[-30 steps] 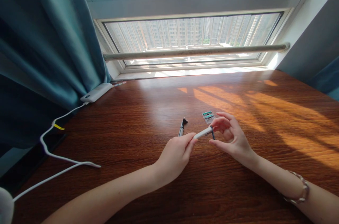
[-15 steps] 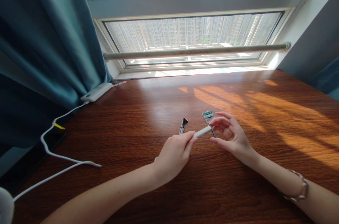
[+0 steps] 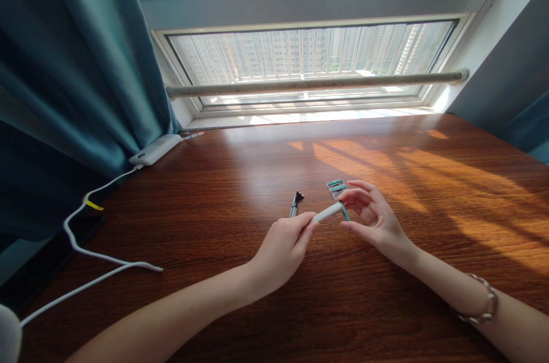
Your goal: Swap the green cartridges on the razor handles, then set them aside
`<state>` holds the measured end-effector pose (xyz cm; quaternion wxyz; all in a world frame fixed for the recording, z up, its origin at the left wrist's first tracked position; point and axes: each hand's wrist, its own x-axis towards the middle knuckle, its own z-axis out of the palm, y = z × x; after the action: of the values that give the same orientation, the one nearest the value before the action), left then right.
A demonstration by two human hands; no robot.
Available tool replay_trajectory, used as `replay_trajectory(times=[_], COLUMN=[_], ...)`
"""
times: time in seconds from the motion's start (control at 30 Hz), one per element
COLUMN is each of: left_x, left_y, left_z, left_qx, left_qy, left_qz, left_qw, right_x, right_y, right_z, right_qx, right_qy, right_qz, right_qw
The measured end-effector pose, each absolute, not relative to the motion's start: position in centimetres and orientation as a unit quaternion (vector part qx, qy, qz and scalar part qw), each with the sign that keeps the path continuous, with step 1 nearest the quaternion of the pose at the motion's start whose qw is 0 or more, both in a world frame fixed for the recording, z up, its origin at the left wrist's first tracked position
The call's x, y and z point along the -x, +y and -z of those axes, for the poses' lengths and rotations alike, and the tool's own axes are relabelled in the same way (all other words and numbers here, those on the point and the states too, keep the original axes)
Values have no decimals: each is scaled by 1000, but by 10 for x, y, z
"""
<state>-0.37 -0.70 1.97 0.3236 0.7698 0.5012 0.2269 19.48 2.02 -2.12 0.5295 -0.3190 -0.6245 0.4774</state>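
Observation:
My left hand [image 3: 281,246] is closed around a slim white stick-like tool [image 3: 326,213] with a row of small dark teeth or bristles along its lower side. The tool's far end meets a narrow green-and-dark razor cartridge [image 3: 345,212]. Thumb and fingertips of my right hand [image 3: 372,215] pinch that cartridge at its two ends. Just behind my left hand lies a razor handle [image 3: 294,206], black and silver, its lower part hidden by the hand. A small clear case [image 3: 336,187] with green strips inside rests beyond my right fingertips.
The wooden desk [image 3: 206,203] runs up to a window with a horizontal rail [image 3: 274,88]. At the left, a white device [image 3: 156,150] with a white cable [image 3: 86,243] lies beside the blue curtain [image 3: 86,37]. Sunlight falls across the desk's right side.
The cartridge has turned slightly in my right fingers, so its green strip now shows where it looked dark before. Both hands have stayed almost in place.

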Motion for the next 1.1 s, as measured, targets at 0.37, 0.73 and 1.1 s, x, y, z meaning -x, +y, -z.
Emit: replay_trajectory(times=[0.37,0.73,1.1], left_x=[4,2,1], left_y=[0,-6,-9], left_z=[-13,-13,-20], left_qx=[-753,-769,-751], left_qy=[509,483,459], left_qz=[-249,-213,-222], left_qw=[336,361,420], right_x=[-196,-195,-197], right_y=[18,19,24], right_z=[20,20,24], right_qx=[318,318,327], right_qy=[-639,-626,-593], right_qz=[-464,-467,-478], right_qw=[524,538,559])
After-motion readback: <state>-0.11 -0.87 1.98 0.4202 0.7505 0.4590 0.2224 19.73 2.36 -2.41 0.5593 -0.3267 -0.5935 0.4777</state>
